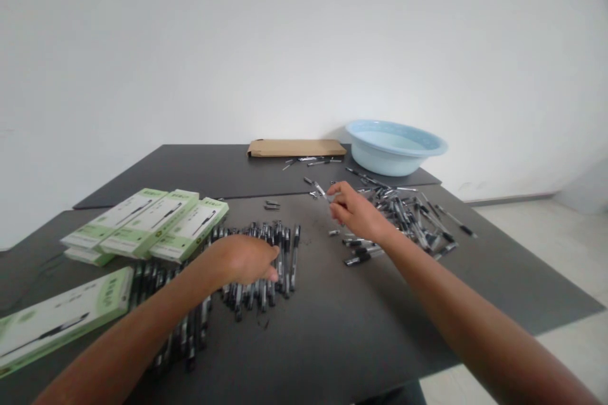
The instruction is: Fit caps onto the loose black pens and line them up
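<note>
My left hand [251, 259] rests low over a row of black-and-clear pens [289, 259] laid side by side on the dark table. Its thumb and forefinger are slightly apart against the pens; the other fingers are hidden. My right hand [352, 209] is raised at the left edge of a loose heap of pens [413, 221], thumb and fingers pinched on a clear pen [320, 189] that points away to the upper left. A few small black pen caps [272, 205] lie between the two hands.
Green-and-white pen boxes [173, 221] are stacked at left, with another box [66, 319] nearer me beside more lined-up pens [192, 335]. A light blue basin [394, 145] stands at the back right. A flat cardboard piece [297, 148] and scattered thin pen parts [311, 160] lie behind.
</note>
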Demonstrator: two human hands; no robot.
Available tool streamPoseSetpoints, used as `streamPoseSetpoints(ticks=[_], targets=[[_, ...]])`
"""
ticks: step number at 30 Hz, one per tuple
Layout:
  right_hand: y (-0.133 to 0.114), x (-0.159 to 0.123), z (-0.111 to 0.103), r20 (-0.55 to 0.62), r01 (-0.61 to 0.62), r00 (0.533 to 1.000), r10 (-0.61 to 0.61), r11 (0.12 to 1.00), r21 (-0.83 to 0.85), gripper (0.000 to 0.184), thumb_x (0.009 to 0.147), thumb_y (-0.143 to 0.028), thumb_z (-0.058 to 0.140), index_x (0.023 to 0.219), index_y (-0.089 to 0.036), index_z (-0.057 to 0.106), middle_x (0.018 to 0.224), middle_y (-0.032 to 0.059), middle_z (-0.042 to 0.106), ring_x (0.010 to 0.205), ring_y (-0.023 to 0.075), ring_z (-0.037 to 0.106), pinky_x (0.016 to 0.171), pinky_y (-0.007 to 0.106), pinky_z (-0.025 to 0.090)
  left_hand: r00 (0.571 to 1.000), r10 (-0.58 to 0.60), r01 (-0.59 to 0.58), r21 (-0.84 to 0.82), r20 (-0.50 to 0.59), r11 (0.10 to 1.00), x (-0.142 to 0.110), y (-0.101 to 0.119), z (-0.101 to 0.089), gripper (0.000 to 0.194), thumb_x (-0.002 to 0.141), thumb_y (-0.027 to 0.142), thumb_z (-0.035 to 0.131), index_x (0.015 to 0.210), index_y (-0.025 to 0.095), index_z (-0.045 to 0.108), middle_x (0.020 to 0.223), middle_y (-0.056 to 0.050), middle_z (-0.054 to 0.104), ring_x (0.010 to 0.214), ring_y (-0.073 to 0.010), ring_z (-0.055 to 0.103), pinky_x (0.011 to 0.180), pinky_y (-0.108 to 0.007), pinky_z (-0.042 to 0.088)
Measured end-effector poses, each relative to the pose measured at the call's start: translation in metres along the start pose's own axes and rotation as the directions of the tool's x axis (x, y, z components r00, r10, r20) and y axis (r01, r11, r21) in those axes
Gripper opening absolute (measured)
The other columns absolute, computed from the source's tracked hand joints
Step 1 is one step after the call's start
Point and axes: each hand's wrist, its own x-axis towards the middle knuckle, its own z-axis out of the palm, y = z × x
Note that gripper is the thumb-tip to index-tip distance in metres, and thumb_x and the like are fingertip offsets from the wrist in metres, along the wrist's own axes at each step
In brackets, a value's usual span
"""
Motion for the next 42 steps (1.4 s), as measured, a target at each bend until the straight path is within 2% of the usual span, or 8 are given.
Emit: streamPoseSetpoints(ticks=[2,5,14,18,25,29,35,42], targets=[[0.000,0.006,0.016,0.044,-0.022,0.999,0.013,0.976,0.217,0.027,0.086,-0.021,0.040,0.113,-0.019,0.036,0.068,-0.0036,0.056,0.056,0.0120,0.052,0.056,0.023,0.039,1.000,0.010,-0.010,0.006,0.002,1.000,0.001,-0.001,0.002,0.051,0.090,0.034,0.046,0.137,0.014,0.041,0.126,-0.020,0.056,0.109,-0.0331,0.056,0.085,-0.040,0.046],[0.003,0.011,0.033,0.091,-0.051,0.996,0.022,0.943,0.329,0.018,0.085,-0.022,0.043,0.103,-0.018,0.047,0.070,-0.0031,0.052,0.055,0.0100,0.050,0.054,0.022,0.040,1.000,0.023,-0.023,0.001,-0.010,1.000,0.002,-0.002,0.003,0.052,0.090,0.035,0.046,0.137,0.014,0.042,0.126,-0.020,0.055,0.109,-0.0339,0.056,0.086,-0.042,0.046],[0.015,0.000,0.037,0.220,-0.078,0.975,0.026,0.970,0.230,0.027,0.090,-0.028,0.041,0.109,-0.020,0.057,0.066,-0.0031,0.052,0.053,0.0087,0.046,0.052,0.020,0.035,1.000,0.003,-0.003,-0.001,-0.001,1.000,0.006,-0.001,0.001,0.051,0.090,0.036,0.046,0.136,0.015,0.043,0.126,-0.020,0.056,0.109,-0.0340,0.056,0.086,-0.041,0.045],[0.011,-0.003,0.034,0.238,-0.038,0.971,-0.006,0.983,0.182,0.025,0.089,-0.023,0.041,0.101,-0.018,0.061,0.069,-0.0020,0.056,0.058,0.0095,0.048,0.058,0.021,0.037,1.000,-0.009,0.009,-0.010,0.008,1.000,0.007,0.001,0.002,0.050,0.089,0.035,0.046,0.135,0.016,0.045,0.129,-0.019,0.054,0.111,-0.0335,0.055,0.086,-0.041,0.045],[0.007,-0.008,0.032,0.237,0.043,0.970,-0.063,0.995,0.089,0.031,0.083,-0.016,0.045,0.111,-0.020,0.056,0.082,0.0008,0.061,0.072,0.0129,0.053,0.067,0.024,0.038,0.999,-0.026,0.026,-0.011,-0.025,1.000,0.004,-0.004,0.001,0.050,0.089,0.035,0.046,0.134,0.014,0.045,0.128,-0.018,0.055,0.112,-0.0308,0.055,0.089,-0.039,0.044],[0.009,-0.010,0.035,0.327,-0.098,0.945,-0.006,0.949,0.301,0.047,0.082,-0.013,0.044,0.127,-0.025,0.037,0.070,-0.0046,0.056,0.052,0.0092,0.046,0.053,0.020,0.036,1.000,-0.016,0.016,0.011,-0.027,1.000,0.007,-0.002,0.003,0.047,0.088,0.033,0.046,0.132,0.018,0.049,0.125,-0.017,0.057,0.109,-0.0308,0.057,0.085,-0.038,0.046],[0.015,-0.008,0.040,0.337,-0.170,0.941,-0.039,0.805,0.568,0.025,0.087,-0.028,0.045,0.112,-0.022,0.041,0.073,-0.0033,0.058,0.045,0.0069,0.039,0.044,0.017,0.031,1.000,0.000,0.001,0.004,-0.010,1.000,0.010,-0.001,0.004,0.047,0.088,0.033,0.046,0.132,0.017,0.048,0.123,-0.017,0.059,0.108,-0.0310,0.058,0.084,-0.038,0.045],[0.013,-0.008,0.036,0.259,-0.002,0.964,-0.063,0.970,0.242,0.018,0.089,-0.028,0.043,0.090,-0.017,0.057,0.074,-0.0005,0.057,0.063,0.0107,0.048,0.060,0.021,0.037,1.000,0.001,-0.001,0.000,-0.001,1.000,0.009,-0.002,0.003,0.047,0.089,0.033,0.045,0.133,0.015,0.047,0.126,-0.018,0.057,0.110,-0.0314,0.056,0.087,-0.039,0.045]])
